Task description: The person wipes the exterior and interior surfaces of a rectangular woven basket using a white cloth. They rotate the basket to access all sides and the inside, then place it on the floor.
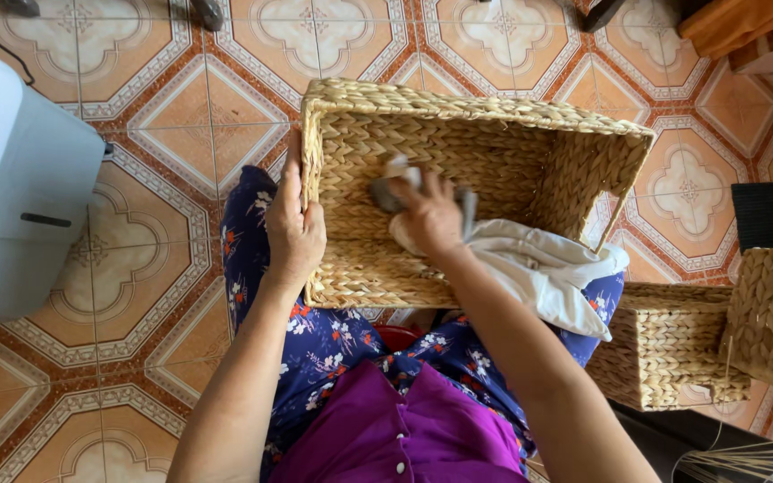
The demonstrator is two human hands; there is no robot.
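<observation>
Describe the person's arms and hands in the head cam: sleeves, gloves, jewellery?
Both arms are bare to the frame's bottom edge, with no sleeves showing. The left hand and right hand wear no gloves. No rings, watch or bracelets show. Below them: a purple buttoned top and navy floral skirt.

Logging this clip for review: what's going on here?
A seated person steadies a woven basket on their lap, the left hand gripping its left rim. The right hand is inside, pressing a grey cloth against the inner weave. A white cloth drapes over the near rim. More woven baskets sit to the right.
</observation>
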